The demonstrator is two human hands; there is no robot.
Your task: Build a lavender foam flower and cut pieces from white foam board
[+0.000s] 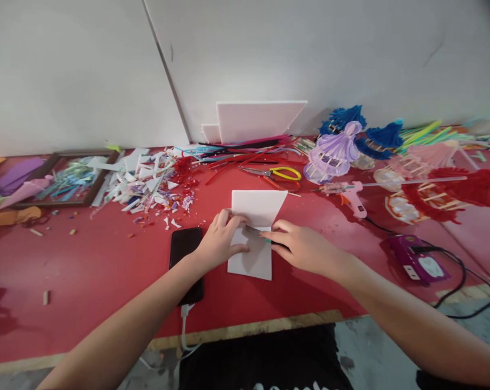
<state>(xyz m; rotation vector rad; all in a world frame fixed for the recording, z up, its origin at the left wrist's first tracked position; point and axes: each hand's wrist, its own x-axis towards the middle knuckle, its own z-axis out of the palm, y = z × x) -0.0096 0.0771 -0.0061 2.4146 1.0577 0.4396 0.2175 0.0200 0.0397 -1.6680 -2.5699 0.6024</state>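
A white foam board piece (253, 265) lies on the red tabletop in front of me. Its upper part (257, 206) flares toward the right, and a crease or cut edge crosses the middle. My left hand (223, 238) presses on the board's left side, thumb and forefinger spread apart. From the right, my right hand (297, 244) grips a craft knife with a dark handle. The knife's grey blade (252, 231) points left and lies against the board near the crease. My fingers hide part of the handle.
A black phone (186, 246) with a white cable lies left of the board. Behind are foam scraps (147, 179), yellow-handled pliers (283, 173) and pipe cleaners (245, 154). At right stand a pink glue gun (353, 197), pipe-cleaner figures (332, 151) and a purple power box (418, 260).
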